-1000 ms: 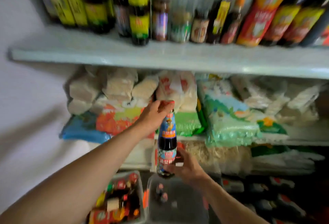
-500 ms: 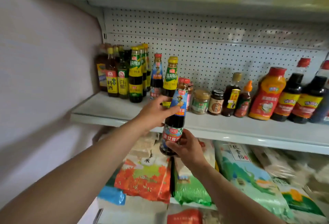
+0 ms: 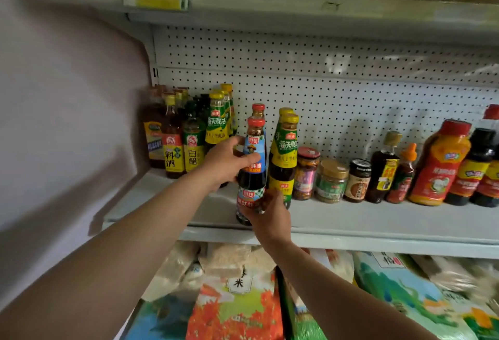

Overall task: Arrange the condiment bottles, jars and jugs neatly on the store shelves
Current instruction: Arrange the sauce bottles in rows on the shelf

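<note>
A dark sauce bottle [image 3: 253, 150] with a red cap and blue label stands upright at the front of the white shelf [image 3: 378, 221]. My left hand [image 3: 226, 163] grips its upper body from the left. My right hand [image 3: 267, 214] holds its base from the front right. Directly behind it stands a matching red-capped bottle [image 3: 258, 110]. Just to its right are two yellow-capped bottles [image 3: 284, 156] with green and yellow labels. I cannot tell whether the bottle's base touches the shelf.
Tall bottles [image 3: 183, 137] crowd the shelf's left back corner by the pink wall [image 3: 67, 123]. Three jars [image 3: 330, 180], small bottles and an orange bottle [image 3: 438, 164] line the right. A pegboard [image 3: 351, 96] backs the shelf. Rice bags [image 3: 235, 304] lie below.
Both hands have raised the bottle from below the shelf edge up and onto shelf level, in front of the matching bottle. The view has tilted upward.
</note>
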`<action>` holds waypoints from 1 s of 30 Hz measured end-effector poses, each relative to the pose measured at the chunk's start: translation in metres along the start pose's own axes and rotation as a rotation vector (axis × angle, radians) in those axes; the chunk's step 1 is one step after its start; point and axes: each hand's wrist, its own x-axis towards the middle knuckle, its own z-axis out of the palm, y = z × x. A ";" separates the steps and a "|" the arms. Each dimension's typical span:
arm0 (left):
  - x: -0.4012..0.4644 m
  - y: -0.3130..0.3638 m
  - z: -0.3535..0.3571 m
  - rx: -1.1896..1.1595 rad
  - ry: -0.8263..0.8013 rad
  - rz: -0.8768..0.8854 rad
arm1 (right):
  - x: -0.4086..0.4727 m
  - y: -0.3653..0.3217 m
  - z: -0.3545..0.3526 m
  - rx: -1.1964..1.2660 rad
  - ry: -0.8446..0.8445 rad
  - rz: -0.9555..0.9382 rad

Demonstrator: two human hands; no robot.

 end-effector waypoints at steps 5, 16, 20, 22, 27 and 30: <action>0.032 -0.006 -0.006 0.032 -0.030 -0.003 | 0.014 -0.008 0.011 -0.093 0.048 0.025; 0.065 -0.010 -0.004 0.083 -0.088 0.076 | 0.038 -0.064 -0.019 0.114 0.149 -0.127; 0.069 -0.011 -0.006 0.075 -0.110 0.061 | 0.043 -0.067 -0.020 0.254 0.101 -0.082; 0.069 -0.012 -0.008 0.074 -0.126 0.048 | 0.040 -0.065 -0.018 0.307 0.085 -0.058; 0.075 -0.005 -0.013 0.060 -0.044 0.174 | 0.036 -0.069 -0.011 0.408 0.022 -0.002; 0.079 0.002 -0.014 0.046 -0.100 0.210 | 0.037 -0.073 -0.008 0.485 -0.009 0.080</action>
